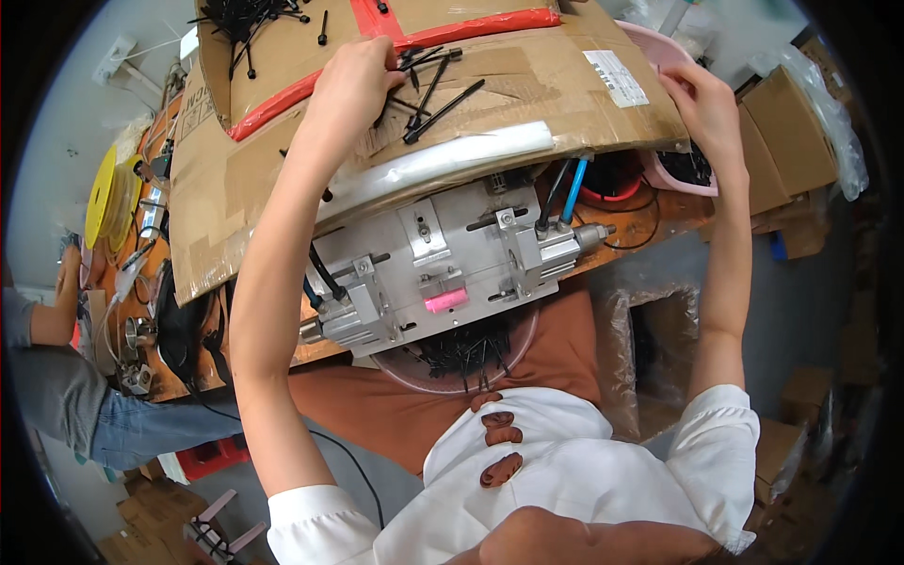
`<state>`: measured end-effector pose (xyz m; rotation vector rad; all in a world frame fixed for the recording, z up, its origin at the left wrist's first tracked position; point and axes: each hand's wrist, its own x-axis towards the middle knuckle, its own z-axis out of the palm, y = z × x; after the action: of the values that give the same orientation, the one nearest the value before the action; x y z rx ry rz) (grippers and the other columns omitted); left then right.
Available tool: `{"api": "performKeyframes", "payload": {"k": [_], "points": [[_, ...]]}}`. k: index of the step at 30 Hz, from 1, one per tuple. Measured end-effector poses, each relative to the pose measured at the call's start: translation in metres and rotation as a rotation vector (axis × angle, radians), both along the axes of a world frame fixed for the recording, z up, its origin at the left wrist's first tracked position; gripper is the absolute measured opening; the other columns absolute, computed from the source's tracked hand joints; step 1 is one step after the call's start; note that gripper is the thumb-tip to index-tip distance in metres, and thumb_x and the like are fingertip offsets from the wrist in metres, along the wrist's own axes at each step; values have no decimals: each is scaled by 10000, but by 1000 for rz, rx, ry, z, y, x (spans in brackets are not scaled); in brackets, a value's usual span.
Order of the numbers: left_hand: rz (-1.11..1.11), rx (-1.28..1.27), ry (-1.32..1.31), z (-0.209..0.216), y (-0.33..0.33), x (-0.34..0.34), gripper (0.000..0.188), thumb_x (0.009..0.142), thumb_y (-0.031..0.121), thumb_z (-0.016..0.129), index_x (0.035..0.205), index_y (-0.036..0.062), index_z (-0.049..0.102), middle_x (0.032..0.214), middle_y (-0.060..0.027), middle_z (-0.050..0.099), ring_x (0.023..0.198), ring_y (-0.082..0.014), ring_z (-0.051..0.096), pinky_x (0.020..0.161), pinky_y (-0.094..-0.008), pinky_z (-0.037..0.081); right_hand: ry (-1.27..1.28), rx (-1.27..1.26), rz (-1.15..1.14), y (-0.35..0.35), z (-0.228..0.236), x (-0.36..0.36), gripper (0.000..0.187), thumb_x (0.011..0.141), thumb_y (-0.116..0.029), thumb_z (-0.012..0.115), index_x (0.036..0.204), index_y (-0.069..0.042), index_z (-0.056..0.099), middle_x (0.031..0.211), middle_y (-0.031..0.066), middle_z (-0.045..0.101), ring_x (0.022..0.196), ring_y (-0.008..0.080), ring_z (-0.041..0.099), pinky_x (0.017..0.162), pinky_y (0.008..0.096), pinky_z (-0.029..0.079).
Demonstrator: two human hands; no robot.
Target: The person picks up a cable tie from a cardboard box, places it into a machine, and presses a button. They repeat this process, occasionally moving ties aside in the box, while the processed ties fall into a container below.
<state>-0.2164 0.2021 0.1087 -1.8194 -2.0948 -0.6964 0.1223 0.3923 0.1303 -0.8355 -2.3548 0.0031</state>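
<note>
While black rods (445, 111) lie on the cardboard (537, 108) just right of the left hand (353, 80) — mostly slanting up rightward — the right hand (703, 105), farther off, is at the cardboard's right edge; I cannot tell either grip.

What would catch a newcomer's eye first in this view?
Probably the bright pink piece on the silvery metal fixture near the centre. Next would come the red tape strip across the brown cardboard above it, where the left hand is at some loose black pins. The yellow spool at the far left also stands out.
</note>
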Motion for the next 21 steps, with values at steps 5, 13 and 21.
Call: {"api": "performKeyframes", "payload": {"k": [5,13,21], "points": [[78,-46,-44,5,-34,-19,119,813,37,649,899,-40,619,838,-199,661,782,-347,642,710,-391,494,-142,36,374,-59,33,-101,143,816,-160,636,889,-40,660,812,134,647,772,287,623,689,378,482],[193,-56,-93,1,-64,-30,120,834,71,638,917,-16,629,869,-174,634,819,-332,619,737,-390,487,-398,222,368,-34,-18,-260,129,736,-124,611,776,-23,681,758,223,653,741,378,653,658,464,505],[264,340,-312,19,-158,27,133,846,33,636,977,11,637,861,-85,578,756,-172,556,690,-267,459,-334,135,413,-69,22,-218,123,747,-125,665,822,-29,671,817,151,664,784,314,649,682,408,505]]}}
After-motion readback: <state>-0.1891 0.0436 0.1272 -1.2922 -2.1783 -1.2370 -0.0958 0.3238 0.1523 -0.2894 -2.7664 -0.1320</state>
